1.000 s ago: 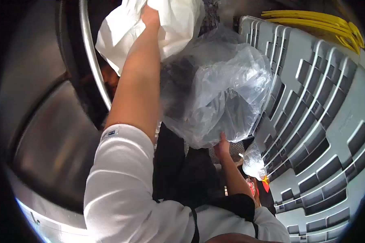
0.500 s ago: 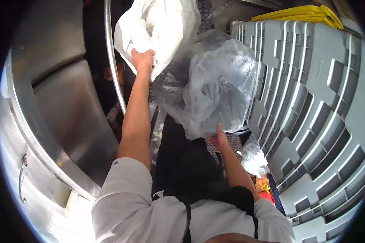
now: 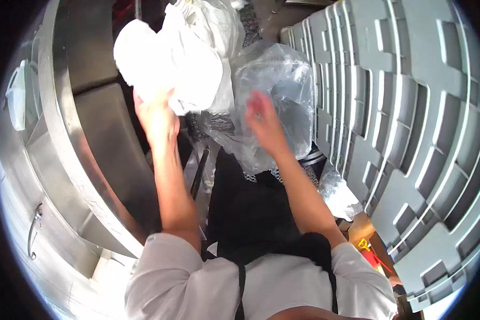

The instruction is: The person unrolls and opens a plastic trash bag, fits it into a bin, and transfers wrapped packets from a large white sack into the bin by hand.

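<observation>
My left hand [image 3: 159, 118] is closed on the lower edge of a white cloth bundle [image 3: 189, 69], which is raised at the upper left and very bright in the light. Behind it shows more white material [image 3: 218, 24]. To the right, a clear plastic bag [image 3: 290, 114] lies open and crumpled in front of my body. Over that bag's left part is my right hand [image 3: 264, 122], its fingers loosely bent and apart, slightly blurred, with nothing seen in them.
Grey ribbed plastic panels [image 3: 410, 133] stand along the right side. Brushed metal cabinet fronts [image 3: 109, 144] line the left. A small clear bag [image 3: 338, 197] and a red and yellow item [image 3: 369, 256] lie low at the right. A metal bar [image 3: 200, 173] stands by my left forearm.
My left hand has moved left and down, swinging the white cloth bundle left. My right hand has left the clear bag's near edge and risen over it. The view has shifted slightly.
</observation>
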`<state>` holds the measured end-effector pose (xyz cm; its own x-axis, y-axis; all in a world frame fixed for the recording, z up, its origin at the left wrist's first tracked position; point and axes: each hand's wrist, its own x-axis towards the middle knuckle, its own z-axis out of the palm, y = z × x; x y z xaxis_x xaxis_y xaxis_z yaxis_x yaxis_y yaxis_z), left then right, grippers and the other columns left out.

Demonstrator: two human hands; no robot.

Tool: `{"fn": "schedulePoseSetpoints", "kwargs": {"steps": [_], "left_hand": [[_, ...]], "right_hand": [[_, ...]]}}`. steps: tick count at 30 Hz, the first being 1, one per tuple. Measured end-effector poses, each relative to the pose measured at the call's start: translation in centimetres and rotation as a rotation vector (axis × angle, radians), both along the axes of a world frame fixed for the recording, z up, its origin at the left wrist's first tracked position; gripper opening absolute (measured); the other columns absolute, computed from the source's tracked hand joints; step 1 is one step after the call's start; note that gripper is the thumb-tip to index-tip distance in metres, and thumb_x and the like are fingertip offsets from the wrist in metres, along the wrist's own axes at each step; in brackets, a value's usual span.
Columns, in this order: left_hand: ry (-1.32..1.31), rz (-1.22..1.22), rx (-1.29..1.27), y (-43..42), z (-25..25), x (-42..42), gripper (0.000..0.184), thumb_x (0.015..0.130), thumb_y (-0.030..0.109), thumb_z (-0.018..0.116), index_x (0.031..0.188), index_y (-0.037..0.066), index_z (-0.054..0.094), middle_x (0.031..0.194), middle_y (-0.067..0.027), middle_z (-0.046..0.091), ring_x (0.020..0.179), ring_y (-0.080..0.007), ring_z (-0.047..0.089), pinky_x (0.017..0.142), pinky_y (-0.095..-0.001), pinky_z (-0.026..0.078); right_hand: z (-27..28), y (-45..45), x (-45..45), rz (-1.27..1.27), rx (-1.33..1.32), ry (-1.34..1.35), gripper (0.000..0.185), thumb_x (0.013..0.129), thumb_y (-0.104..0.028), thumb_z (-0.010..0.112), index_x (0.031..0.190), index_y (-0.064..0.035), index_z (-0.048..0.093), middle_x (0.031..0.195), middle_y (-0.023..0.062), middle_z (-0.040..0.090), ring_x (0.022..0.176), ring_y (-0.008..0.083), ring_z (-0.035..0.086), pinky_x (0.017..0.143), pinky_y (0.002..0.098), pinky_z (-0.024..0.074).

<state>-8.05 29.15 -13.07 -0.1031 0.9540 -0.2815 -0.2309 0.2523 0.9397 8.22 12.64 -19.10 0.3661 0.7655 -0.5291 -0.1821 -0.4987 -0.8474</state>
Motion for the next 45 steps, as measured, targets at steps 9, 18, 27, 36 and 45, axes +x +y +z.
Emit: {"fn": "schedulePoseSetpoints", "kwargs": {"steps": [9, 18, 27, 36, 45], "left_hand": [[-0.454, -0.141, -0.392, -14.1, 6.6, -3.8, 0.043, 0.085, -0.006, 0.057, 0.127, -0.004, 0.052, 0.109, -0.0133, 0.064, 0.092, -0.0235, 0.066, 0.073, -0.0322, 0.056], [-0.407, -0.215, -0.644, -20.6, -2.3, -5.3, 0.054, 0.078, -0.008, 0.059, 0.131, -0.005, 0.051, 0.120, -0.0131, 0.063, 0.109, -0.0266, 0.063, 0.096, -0.0391, 0.050], [-0.499, -0.021, -0.651, -23.0, -9.3, -6.4, 0.059, 0.076, -0.003, 0.061, 0.134, -0.004, 0.048, 0.125, -0.0136, 0.061, 0.115, -0.0290, 0.060, 0.102, -0.0433, 0.047], [-0.375, -0.026, -0.640, -22.1, -7.6, -7.7, 0.065, 0.073, -0.005, 0.063, 0.136, -0.003, 0.047, 0.126, -0.0128, 0.059, 0.116, -0.0286, 0.059, 0.101, -0.0425, 0.047], [-0.353, -0.168, -0.672, -23.6, -9.1, -4.5, 0.068, 0.070, -0.007, 0.065, 0.135, 0.000, 0.048, 0.126, -0.0091, 0.060, 0.115, -0.0254, 0.059, 0.099, -0.0399, 0.047]], "right_hand": [[-5.0, -3.5, -3.7, -0.384, 0.118, 1.380, 0.060, 0.095, -0.043, 0.058, 0.141, -0.0066, 0.045, 0.137, 0.0131, 0.055, 0.123, 0.0263, 0.055, 0.103, 0.0415, 0.0451], [1.7, -16.6, 2.4, -0.659, -0.004, 0.692, 0.042, 0.085, -0.007, 0.072, 0.123, 0.0012, 0.056, 0.116, 0.0135, 0.066, 0.105, 0.0245, 0.065, 0.094, 0.0379, 0.0525], [4.7, -14.2, 1.4, -0.529, -0.071, -0.097, 0.035, 0.079, -0.008, 0.080, 0.106, 0.0005, 0.060, 0.097, 0.0061, 0.067, 0.087, 0.0124, 0.063, 0.078, 0.0285, 0.0516], [-2.0, -9.1, 5.2, -0.361, -0.275, -0.475, 0.047, 0.075, -0.026, 0.081, 0.109, -0.0010, 0.060, 0.097, 0.0164, 0.069, 0.090, 0.0288, 0.067, 0.081, 0.0376, 0.0517], [-21.1, -2.5, 4.7, -0.322, -0.479, -0.360, 0.056, 0.079, -0.037, 0.075, 0.120, -0.0037, 0.056, 0.108, 0.0205, 0.066, 0.101, 0.0372, 0.064, 0.089, 0.0454, 0.0487]]}}
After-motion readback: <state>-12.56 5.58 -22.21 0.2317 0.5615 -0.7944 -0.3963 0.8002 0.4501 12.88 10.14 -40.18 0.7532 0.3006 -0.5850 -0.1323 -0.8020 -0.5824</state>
